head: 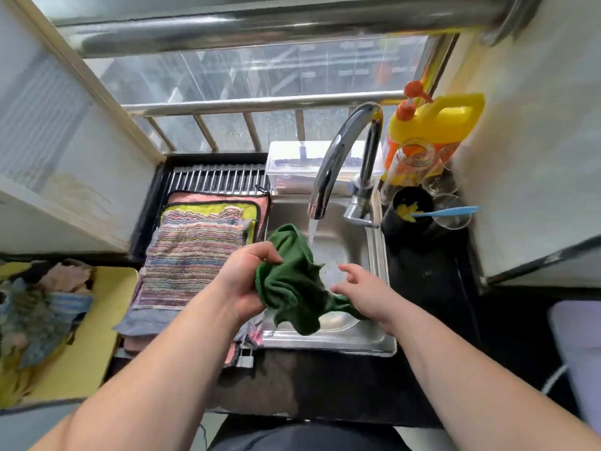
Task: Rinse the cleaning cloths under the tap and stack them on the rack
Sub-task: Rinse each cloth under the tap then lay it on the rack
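Note:
A dark green cloth (292,281) hangs bunched over the steel sink (377,255). My left hand (244,275) grips its upper left part. My right hand (364,289) is on the cloth's lower right end, fingers spread and relaxed toward the water; its palm side is hidden. Water runs from the chrome tap (338,157) just behind the cloth. Left of the sink, the metal rack (214,180) carries a stack of cloths, with a striped multicoloured cloth (192,255) on top.
A yellow tray (107,307) at the left holds a heap of crumpled cloths (39,304). A clear lidded box (292,164) stands behind the sink. Right of the tap are a yellow jug (439,118), a glass jar (413,157), and a black cup (409,209) with a blue utensil.

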